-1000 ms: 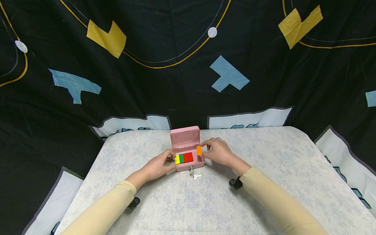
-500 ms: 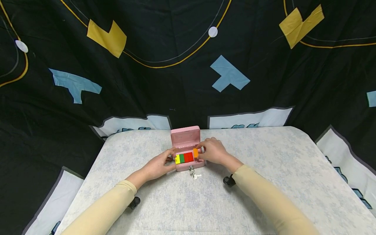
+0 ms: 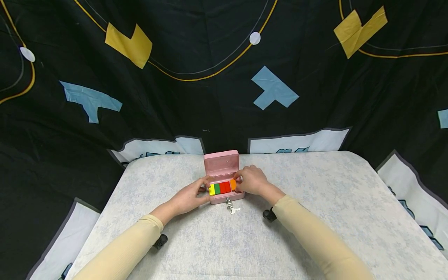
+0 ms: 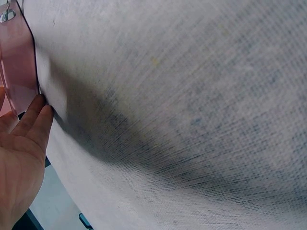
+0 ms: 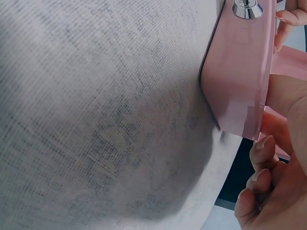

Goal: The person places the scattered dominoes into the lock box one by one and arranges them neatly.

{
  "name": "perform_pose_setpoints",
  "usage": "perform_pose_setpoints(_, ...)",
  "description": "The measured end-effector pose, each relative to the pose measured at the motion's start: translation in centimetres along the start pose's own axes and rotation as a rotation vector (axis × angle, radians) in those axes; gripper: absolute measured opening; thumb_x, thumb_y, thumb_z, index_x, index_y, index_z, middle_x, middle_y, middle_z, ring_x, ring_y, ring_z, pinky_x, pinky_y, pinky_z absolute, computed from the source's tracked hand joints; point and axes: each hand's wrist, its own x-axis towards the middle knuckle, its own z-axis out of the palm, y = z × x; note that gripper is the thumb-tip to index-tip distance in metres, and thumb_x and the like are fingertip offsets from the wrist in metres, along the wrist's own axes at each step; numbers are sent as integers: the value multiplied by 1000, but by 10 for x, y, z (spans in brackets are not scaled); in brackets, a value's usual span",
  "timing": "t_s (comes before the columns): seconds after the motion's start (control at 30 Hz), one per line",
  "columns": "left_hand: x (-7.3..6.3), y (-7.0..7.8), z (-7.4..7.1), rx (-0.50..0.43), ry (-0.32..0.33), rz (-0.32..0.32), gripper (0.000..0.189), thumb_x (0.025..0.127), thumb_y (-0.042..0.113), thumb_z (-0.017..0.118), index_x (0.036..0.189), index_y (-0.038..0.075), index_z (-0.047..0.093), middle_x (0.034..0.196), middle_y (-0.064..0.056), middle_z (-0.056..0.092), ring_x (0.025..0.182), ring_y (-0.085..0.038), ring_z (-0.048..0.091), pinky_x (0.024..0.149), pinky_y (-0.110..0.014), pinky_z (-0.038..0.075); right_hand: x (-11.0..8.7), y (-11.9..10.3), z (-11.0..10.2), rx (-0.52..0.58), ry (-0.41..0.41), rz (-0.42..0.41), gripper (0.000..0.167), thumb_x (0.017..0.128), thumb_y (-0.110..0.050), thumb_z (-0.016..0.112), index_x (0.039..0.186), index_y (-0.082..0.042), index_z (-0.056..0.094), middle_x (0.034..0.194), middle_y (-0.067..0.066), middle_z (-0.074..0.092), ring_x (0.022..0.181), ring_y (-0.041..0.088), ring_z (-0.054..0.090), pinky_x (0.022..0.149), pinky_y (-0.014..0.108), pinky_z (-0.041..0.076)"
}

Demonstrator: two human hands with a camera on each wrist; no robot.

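Observation:
A pink metal cash box (image 3: 227,199) stands on the table with its lid (image 3: 222,162) raised. Inside lie a yellow block (image 3: 211,190), a green block (image 3: 217,189) and red blocks (image 3: 225,187) in a row. My right hand (image 3: 252,181) reaches over the box's right side and pinches an orange block (image 3: 233,184) at the right end of that row. My left hand (image 3: 189,196) holds the box's left end, thumb near the front corner and index finger over the rim. In the right wrist view, the right hand's thumb covers much of the interior.
Keys (image 3: 233,210) hang from the lock (image 5: 247,8) on the box's front. The box is on a pale patterned tablecloth (image 3: 210,249). A dark curtain (image 3: 196,112) with yellow and blue shapes hangs behind the table.
My right hand has moved left and slightly down with the orange block, from the box's right side to the end of the row beside the red blocks. My left hand has stayed put.

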Motion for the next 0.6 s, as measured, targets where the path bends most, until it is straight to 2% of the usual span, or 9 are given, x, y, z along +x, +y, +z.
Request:
perform_pose_setpoints(0.3,1,0,1,-1,-2,-5,41,95,39,74,121,14,54,166,-3,31,130,-28,57,109,-48,44,1,-3,2,5,-31,28,33,85,-29,83,116,-17,76,77,-5,61,92,22,49,80,38,40)
perform_pose_setpoints(0.6,2,-1,1,2,2,-9,41,95,39,74,121,15,54,166,-2,31,130,-27,57,109,-48,44,0,-3,4,10,-26,23,35,85,-29,84,117,-17,76,92,-6,68,91,21,49,79,36,42)
